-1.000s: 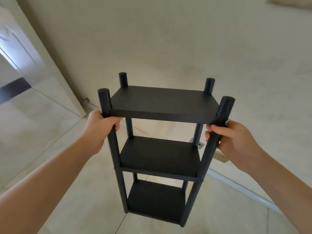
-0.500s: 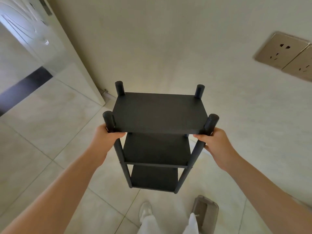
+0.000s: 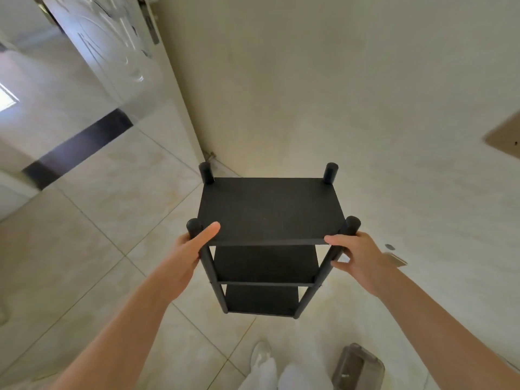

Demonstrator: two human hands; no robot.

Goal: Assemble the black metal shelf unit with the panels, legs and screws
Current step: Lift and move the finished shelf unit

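Floor: pale glossy tiles; a grey container lay at the near edge beside a white shoe.
Left hand: held the near-left leg, thumb flat on the top panel.
Right hand: gripped the near-right leg.
Shelf unit: black, three tiers, upright close before the cream wall.
Door: white, far left.

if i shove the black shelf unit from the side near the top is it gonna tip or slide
Probably tip before sliding: the black shelf unit is tall and narrow, with three panels on four thin legs. On the glossy floor tiles the feet may skid a little. It looks rigid, and the left hand and right hand steady its front legs near the top.
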